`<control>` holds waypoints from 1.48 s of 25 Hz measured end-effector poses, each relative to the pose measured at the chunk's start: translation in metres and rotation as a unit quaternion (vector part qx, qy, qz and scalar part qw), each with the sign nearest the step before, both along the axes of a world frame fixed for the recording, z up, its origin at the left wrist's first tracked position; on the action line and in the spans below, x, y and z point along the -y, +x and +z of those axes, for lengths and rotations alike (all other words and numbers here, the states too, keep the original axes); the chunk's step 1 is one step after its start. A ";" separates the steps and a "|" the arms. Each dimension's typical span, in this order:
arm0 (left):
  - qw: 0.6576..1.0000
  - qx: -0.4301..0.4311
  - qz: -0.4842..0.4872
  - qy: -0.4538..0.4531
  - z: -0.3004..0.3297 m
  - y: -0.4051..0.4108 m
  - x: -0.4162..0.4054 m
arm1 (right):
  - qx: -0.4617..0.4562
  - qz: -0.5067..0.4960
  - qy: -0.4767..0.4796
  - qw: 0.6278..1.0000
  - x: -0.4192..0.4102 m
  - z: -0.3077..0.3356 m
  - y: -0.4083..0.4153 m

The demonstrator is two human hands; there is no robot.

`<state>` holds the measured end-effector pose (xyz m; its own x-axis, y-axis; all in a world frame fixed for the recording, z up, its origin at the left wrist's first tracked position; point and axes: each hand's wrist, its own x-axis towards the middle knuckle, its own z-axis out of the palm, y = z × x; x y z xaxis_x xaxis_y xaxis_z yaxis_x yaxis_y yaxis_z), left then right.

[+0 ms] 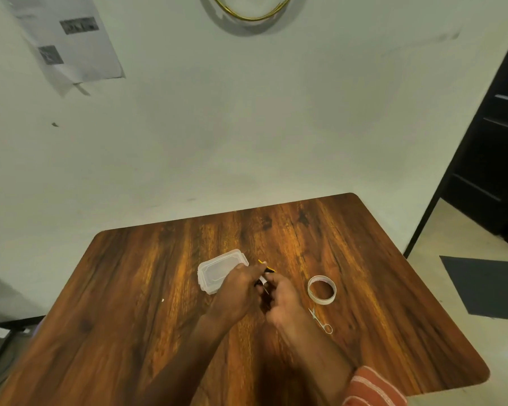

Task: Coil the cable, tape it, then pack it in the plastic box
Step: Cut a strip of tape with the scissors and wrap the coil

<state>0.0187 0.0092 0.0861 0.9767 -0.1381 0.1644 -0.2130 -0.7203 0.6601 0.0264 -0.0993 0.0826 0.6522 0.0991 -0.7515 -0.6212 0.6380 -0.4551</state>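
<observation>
Both hands meet over the middle of the wooden table (159, 288). My left hand (238, 291) and my right hand (285, 300) pinch a small coiled cable (267, 268), black with a yellow end that sticks out above the fingers. A short white strip of tape (263, 280) shows between the fingertips on the coil. Most of the cable is hidden inside the hands. The clear plastic box (214, 271) lies just behind my left hand, partly covered by it.
A roll of white tape (321, 289) lies flat to the right of my hands. Small scissors (320, 320) lie just in front of the roll, close to my right wrist. The wall stands right behind the table's far edge.
</observation>
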 end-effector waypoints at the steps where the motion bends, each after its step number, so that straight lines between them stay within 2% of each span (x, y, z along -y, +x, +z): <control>1: 1.000 -0.008 -0.004 0.007 0.001 -0.003 -0.001 | -0.002 0.001 0.010 1.000 0.000 0.003 -0.002; 4: 0.983 0.055 -0.051 0.170 0.006 -0.010 -0.006 | 0.003 -0.001 0.052 0.999 0.007 0.015 -0.009; 6: 0.982 0.079 -0.042 0.167 0.015 -0.012 -0.008 | 0.034 0.027 0.069 0.997 0.011 0.023 -0.013; 8: 0.986 0.112 -0.035 0.122 0.023 -0.012 -0.009 | 0.083 0.070 0.054 0.993 0.014 0.032 -0.016; 10: 0.988 0.127 -0.031 0.086 0.034 -0.013 -0.009 | 0.142 0.081 -0.004 0.986 0.016 0.040 -0.020; 12: 0.987 0.141 -0.023 0.079 0.043 -0.011 -0.009 | 0.219 0.047 -0.088 0.971 0.018 0.045 -0.024; 15: 0.990 0.127 -0.026 0.060 0.051 -0.010 -0.009 | 0.337 0.040 -0.265 0.903 0.022 0.045 -0.023; 17: 0.995 0.094 -0.025 0.027 0.054 -0.010 -0.009 | 0.387 0.088 -0.377 0.837 0.027 0.046 -0.017; 19: 0.997 0.075 -0.015 0.006 0.059 -0.010 -0.009 | 0.436 0.147 -0.474 0.751 0.034 0.046 -0.009; 20: 0.998 0.066 -0.008 0.005 0.062 -0.010 -0.009 | 0.457 0.171 -0.505 0.712 0.037 0.046 -0.004; 21: 0.998 0.061 -0.002 0.002 0.066 -0.011 -0.008 | 0.472 0.187 -0.518 0.688 0.039 0.046 -0.001; 22: 0.998 0.059 0.003 -0.003 0.069 -0.014 -0.007 | 0.482 0.195 -0.513 0.683 0.040 0.046 0.002; 24: 0.997 0.072 0.008 -0.008 0.073 -0.019 -0.004 | 0.493 0.193 -0.475 0.703 0.042 0.050 0.004; 27: 0.995 0.100 0.019 0.007 0.075 -0.025 -0.002 | 0.470 0.193 -0.370 0.778 0.043 0.058 0.003; 29: 0.987 0.149 0.007 0.066 0.071 -0.025 -0.005 | 0.445 0.200 -0.303 0.819 0.044 0.061 0.003; 31: 0.971 0.201 -0.007 0.132 0.066 -0.025 -0.011 | 0.429 0.219 -0.274 0.832 0.045 0.067 0.001; 34: 0.958 0.218 -0.011 0.183 0.065 -0.025 -0.021 | 0.422 0.232 -0.235 0.844 0.046 0.077 -0.004; 37: 0.948 0.231 -0.031 0.214 0.068 -0.022 -0.026 | 0.436 0.232 -0.233 0.838 0.047 0.081 -0.004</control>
